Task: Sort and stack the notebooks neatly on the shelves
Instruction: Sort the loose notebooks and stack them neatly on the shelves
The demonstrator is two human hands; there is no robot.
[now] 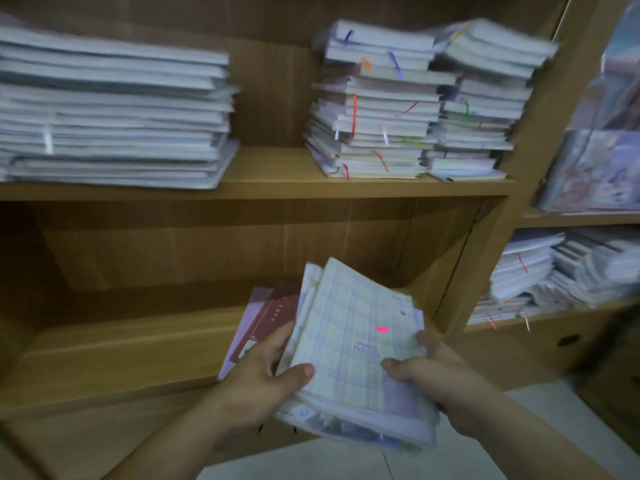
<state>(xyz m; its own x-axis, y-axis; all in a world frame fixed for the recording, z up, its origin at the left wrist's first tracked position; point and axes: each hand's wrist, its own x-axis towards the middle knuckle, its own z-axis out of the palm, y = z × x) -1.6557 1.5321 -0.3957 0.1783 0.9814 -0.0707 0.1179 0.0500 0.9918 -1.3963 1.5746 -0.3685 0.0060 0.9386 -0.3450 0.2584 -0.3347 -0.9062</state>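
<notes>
The bundle of pale checked plastic-wrapped notebooks (356,355) is gripped by the left hand (263,379) and right hand (433,372), fingers curled round its edges; square them first; lower flat onto the light wooden lower shelf (121,355).

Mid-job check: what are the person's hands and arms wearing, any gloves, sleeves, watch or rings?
Nothing worn shows. The left hand and right hand are bare: no gloves, no visible rings, no watch or band at either wrist. The left forearm and right forearm are bare down to the frame edge; no sleeve is in view.
</notes>
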